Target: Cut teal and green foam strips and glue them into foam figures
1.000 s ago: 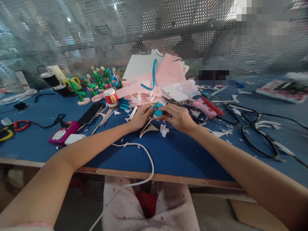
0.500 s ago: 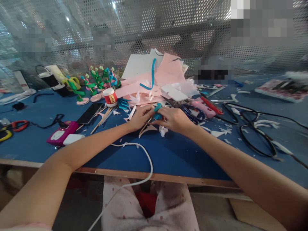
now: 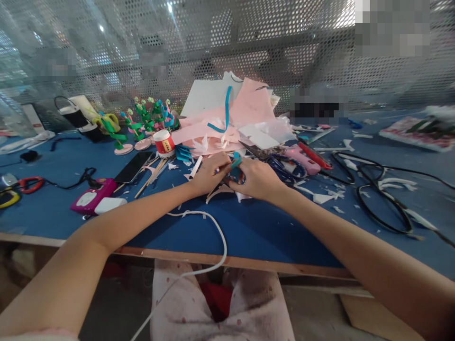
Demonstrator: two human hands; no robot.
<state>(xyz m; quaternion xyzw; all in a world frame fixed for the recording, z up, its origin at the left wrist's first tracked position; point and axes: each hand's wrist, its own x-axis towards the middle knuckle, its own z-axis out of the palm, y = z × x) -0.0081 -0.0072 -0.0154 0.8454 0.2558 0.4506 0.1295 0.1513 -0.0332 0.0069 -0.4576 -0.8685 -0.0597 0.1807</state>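
Above the middle of the blue table, my left hand [image 3: 210, 174] and my right hand [image 3: 259, 179] meet fingertip to fingertip. A small blue paper strip [image 3: 236, 162] is pinched between them, its end standing up over the fingers. Both hands are closed on it; much of the strip is hidden. A thin wooden stick [image 3: 212, 190] juts down beneath my left hand, and I cannot tell whether it is held. White paper scraps [image 3: 243, 196] lie under my right hand. Behind, another long blue strip [image 3: 227, 109] rests on pink and white sheets [image 3: 250, 102].
Right of my hands lie blue-handled scissors [image 3: 284, 169], a pink glue gun [image 3: 302, 158], a red-handled cutter [image 3: 314, 154] and a looped black cable [image 3: 359, 189]. To the left are a phone [image 3: 133, 167], a purple socket block [image 3: 93, 193], a red-and-white cup [image 3: 164, 144] and several paper plants [image 3: 144, 116].
My right hand has turned and its fingers have spread a little around the blue strip. The strip's visible end has shifted slightly. My left hand stays nearly in place.
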